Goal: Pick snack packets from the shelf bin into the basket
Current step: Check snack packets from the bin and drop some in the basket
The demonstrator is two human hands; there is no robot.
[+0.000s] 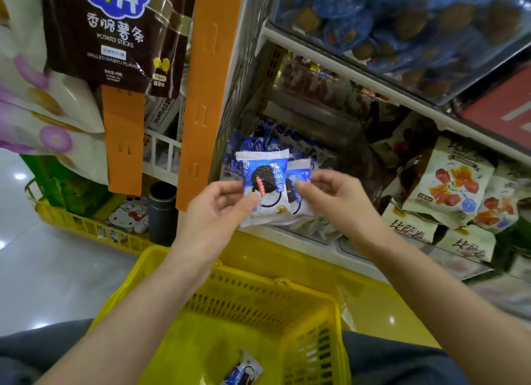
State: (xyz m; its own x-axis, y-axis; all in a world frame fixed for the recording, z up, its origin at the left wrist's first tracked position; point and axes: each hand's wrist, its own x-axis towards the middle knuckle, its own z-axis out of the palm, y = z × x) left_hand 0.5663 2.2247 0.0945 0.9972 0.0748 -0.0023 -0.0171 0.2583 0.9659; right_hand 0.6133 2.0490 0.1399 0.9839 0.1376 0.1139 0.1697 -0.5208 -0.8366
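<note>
While a dark bag of potato sticks [115,34] hangs at the far left above a yellow crate [86,224] on the floor, the person's two bare hands meet in front of the shelf bin [310,239]. The left hand [218,209] is curled, thumb on the front and fingers behind, and pinches the lower left edge of a blue-and-white cookie packet [264,183], which it holds upright with its printed face toward the camera. Just to the right, and partly tucked behind that first one, a second packet [301,178] of the same kind is pinched by the right hand [336,201], with the thumb pressed on its front and the other fingers bent round its right side. The two packets overlap and both sit above the bin's front edge, where more blue-and-white packets [258,143] lie heaped inside. Below the forearms stands the yellow basket [258,301], with one packet [244,370] of the same sort lying on its floor near the lower edge of the view. Farther right, white pouches with orange pictures [451,183] fill the neighbouring section of the shelf.
</note>
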